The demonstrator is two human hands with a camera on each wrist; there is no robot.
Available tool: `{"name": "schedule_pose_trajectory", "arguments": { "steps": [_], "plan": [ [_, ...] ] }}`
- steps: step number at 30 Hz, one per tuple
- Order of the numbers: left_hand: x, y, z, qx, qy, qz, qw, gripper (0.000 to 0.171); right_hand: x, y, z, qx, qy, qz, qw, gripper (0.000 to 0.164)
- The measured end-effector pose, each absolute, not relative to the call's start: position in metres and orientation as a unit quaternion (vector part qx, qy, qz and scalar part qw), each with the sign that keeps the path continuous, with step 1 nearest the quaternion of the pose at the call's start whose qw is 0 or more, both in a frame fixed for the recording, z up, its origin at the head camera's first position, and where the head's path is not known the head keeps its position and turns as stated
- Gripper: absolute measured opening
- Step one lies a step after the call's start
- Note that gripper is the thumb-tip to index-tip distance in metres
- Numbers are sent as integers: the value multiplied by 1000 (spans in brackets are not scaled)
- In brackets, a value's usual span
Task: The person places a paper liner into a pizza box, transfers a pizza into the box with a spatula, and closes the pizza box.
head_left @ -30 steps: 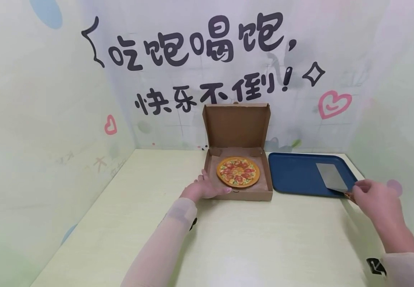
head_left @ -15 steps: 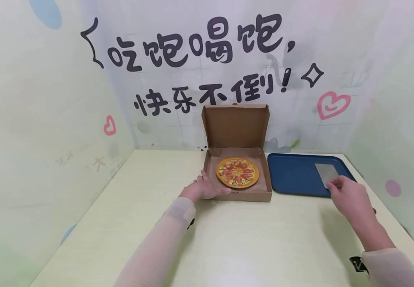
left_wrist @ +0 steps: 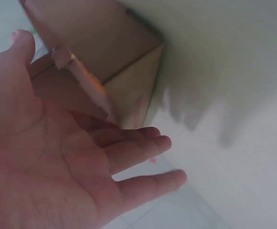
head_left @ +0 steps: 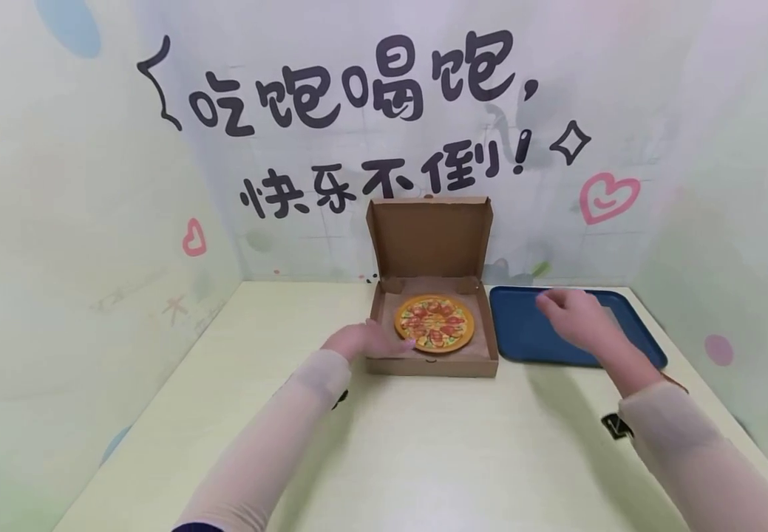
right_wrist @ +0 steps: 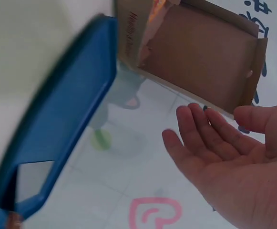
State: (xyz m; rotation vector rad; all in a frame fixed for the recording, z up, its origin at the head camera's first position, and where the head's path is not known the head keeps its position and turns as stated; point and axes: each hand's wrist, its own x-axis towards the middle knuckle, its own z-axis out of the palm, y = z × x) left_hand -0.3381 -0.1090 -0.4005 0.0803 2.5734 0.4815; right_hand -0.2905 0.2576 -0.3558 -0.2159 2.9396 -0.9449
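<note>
A toy pizza [head_left: 434,324] lies in an opened cardboard pizza box [head_left: 432,368], whose lid [head_left: 430,238] stands up against the back wall. My left hand [head_left: 369,341] is at the box's front left corner with its fingers extended; in the left wrist view the palm [left_wrist: 38,152] holds nothing. Over the blue tray [head_left: 517,329] hovers my right hand [head_left: 576,316], fingers loosely bent and nothing in them. On the tray's right side rests a spatula with a flat metal blade [right_wrist: 35,180]. My right hand and forearm hide part of it in the head view.
The pale tabletop [head_left: 437,443] runs in front of the box and tray. A printed back wall [head_left: 330,244] stands close behind them, and side walls flank the table. The tray sits just right of the box.
My right hand has let go of the spatula's handle and moved left and away from me over the tray. My left hand stays by the box corner.
</note>
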Motion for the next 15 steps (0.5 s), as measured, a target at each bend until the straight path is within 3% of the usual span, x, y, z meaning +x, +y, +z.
{"name": "schedule_pose_trajectory", "arguments": {
  "steps": [4,9,15],
  "plan": [
    [-354,-118,-369,61,952,203,221,101,-315,242,-331,-83,936,-339,45,61],
    [-379,-124,-334,67,955,267,114,107,-348,230,-310,-93,922,-373,47,65],
    [-407,-125,-303,57,939,338,-8,104,-380,220,-291,-82,895,-436,38,70]
  ]
}}
